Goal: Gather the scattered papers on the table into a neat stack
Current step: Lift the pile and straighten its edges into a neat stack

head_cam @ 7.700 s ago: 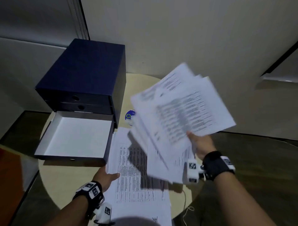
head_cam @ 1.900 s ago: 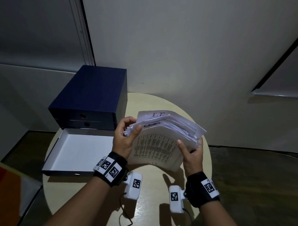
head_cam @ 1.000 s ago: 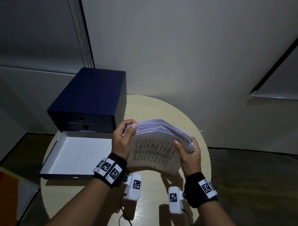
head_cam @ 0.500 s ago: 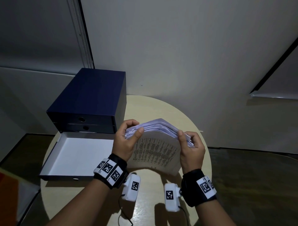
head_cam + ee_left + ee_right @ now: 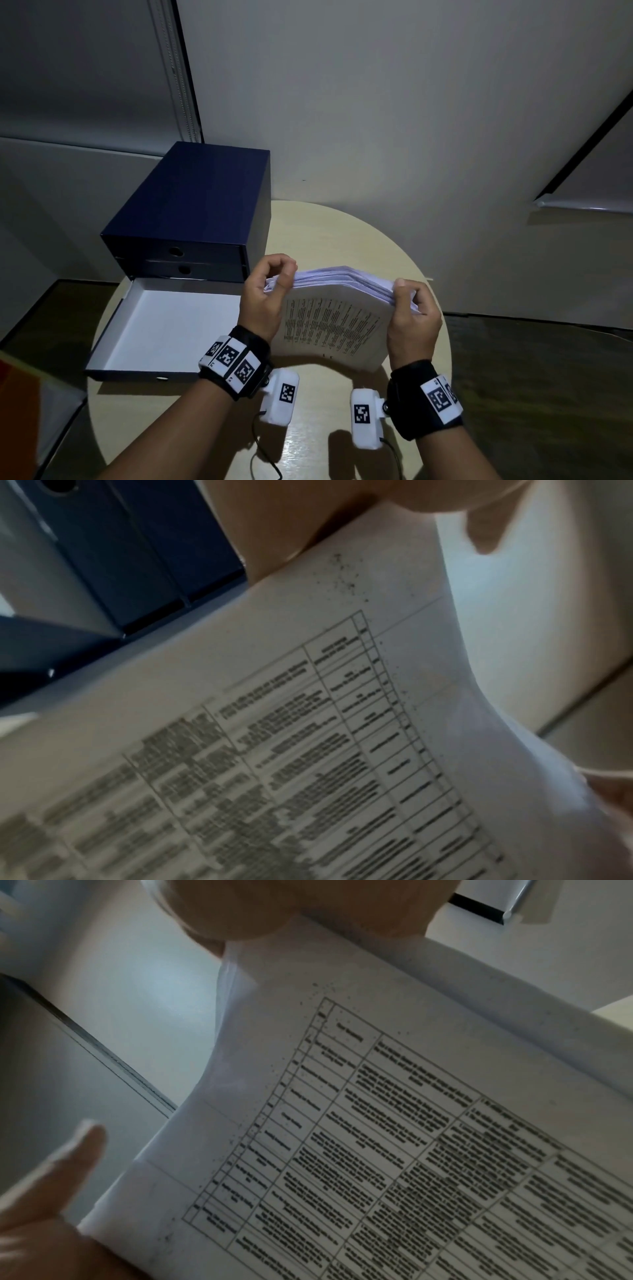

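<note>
A thick stack of printed papers [image 5: 334, 318] stands on its lower edge on the round table [image 5: 342, 233], its printed front sheet facing me. My left hand [image 5: 270, 287] pinches the stack's upper left corner between thumb and fingers. My right hand [image 5: 409, 301] grips the upper right corner. Both wrist views are filled by the same printed table sheet [image 5: 308, 750] [image 5: 394, 1137], with the holding hand at the top edge.
A dark blue drawer box [image 5: 191, 212] stands at the table's back left, with its bottom drawer [image 5: 161, 325] pulled out, white inside and holding nothing. A wall rises right behind the table. Thin cables hang from the wrist cameras over the table's near edge.
Loose sheets once fanned in my right hand are now one stack held by both hands. Over the last second the top edges drew more even and my right hand shifted up onto the corner.
</note>
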